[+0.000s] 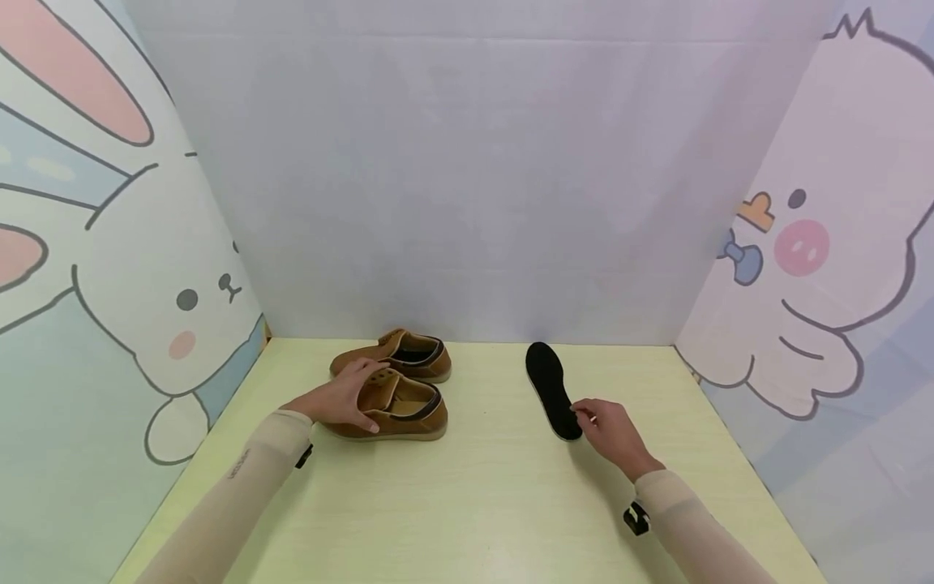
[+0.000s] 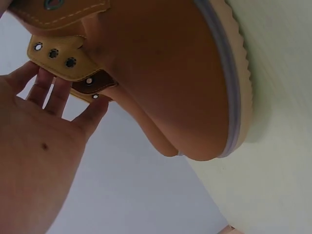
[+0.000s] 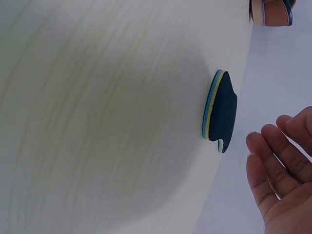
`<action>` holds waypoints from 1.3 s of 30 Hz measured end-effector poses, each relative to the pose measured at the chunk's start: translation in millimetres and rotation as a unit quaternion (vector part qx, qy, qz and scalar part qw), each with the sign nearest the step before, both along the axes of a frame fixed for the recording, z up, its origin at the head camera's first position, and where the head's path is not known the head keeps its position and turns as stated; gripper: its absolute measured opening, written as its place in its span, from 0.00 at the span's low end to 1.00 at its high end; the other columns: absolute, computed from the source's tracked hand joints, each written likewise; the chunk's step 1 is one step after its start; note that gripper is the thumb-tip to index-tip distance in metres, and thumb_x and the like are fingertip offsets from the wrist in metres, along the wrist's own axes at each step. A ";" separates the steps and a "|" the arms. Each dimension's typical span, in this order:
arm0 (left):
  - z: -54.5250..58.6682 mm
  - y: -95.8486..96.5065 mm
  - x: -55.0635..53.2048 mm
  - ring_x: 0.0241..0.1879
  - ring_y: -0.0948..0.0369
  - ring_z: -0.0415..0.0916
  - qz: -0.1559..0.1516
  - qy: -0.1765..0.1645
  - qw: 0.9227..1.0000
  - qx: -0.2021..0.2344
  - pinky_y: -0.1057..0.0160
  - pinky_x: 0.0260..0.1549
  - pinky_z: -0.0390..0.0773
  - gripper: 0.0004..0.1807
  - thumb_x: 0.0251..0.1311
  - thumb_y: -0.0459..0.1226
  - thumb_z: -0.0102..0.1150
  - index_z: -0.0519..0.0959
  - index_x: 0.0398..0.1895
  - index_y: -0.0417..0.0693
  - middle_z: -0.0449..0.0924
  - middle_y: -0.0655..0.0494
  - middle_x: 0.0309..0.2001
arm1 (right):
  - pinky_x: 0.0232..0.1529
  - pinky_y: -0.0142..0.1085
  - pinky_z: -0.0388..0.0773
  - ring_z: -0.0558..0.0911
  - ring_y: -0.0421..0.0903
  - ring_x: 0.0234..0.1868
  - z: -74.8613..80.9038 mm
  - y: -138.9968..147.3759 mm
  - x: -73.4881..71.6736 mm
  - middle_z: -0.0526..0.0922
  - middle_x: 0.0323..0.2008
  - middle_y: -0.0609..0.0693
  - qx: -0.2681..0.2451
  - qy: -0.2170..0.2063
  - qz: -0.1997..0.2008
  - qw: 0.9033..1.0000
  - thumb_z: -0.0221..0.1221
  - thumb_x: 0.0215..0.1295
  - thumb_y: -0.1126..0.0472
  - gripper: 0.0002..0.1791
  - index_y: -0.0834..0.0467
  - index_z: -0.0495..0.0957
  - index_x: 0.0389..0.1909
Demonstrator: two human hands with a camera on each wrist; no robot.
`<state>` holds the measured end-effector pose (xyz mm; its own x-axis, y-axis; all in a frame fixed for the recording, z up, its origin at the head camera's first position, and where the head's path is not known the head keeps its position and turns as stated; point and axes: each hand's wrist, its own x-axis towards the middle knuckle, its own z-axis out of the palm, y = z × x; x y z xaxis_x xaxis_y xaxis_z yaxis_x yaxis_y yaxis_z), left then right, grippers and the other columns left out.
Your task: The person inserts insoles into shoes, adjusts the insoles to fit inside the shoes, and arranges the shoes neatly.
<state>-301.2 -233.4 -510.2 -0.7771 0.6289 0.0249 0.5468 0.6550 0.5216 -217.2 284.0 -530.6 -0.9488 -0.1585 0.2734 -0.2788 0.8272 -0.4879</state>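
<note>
My left hand (image 1: 337, 401) straddles the front of the nearer brown lace-less shoe (image 1: 409, 427), gripping it with the thumb on the near side and fingers over the eyelet flaps. In the left wrist view, those fingers touch an eyelet flap (image 2: 58, 59). Tan lining shows inside this shoe; the farther matching shoe (image 1: 435, 367) has a dark inside. Off to the right lies a black insole (image 1: 545, 373), its edge layered blue and yellow in the right wrist view. Over its near end hovers my right hand (image 1: 611, 431), fingers loosely bent and holding nothing.
Both shoes stand side by side, toes to the left, at the back left of the pale wooden table (image 1: 467, 503). A plain light backdrop (image 1: 474, 178) rises behind the table, with cartoon-printed sheets on both sides. Each wrist wears a small black device.
</note>
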 end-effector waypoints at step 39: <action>-19.9 4.6 -13.6 0.59 0.51 0.73 -0.005 -0.058 0.997 0.044 0.45 0.55 0.74 0.61 0.38 0.52 0.86 0.57 0.74 0.54 0.72 0.51 0.62 | 0.38 0.41 0.81 0.83 0.43 0.36 1.6 -1.9 -4.4 0.87 0.39 0.50 0.014 0.000 0.006 1.000 0.61 0.67 0.69 0.09 0.61 0.87 0.45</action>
<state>-314.8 -228.8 -530.0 -0.7713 0.6365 -0.0090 0.4867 0.5988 0.6361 -221.5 282.2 -529.0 -0.9467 -0.1778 0.2685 -0.2890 0.8368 -0.4651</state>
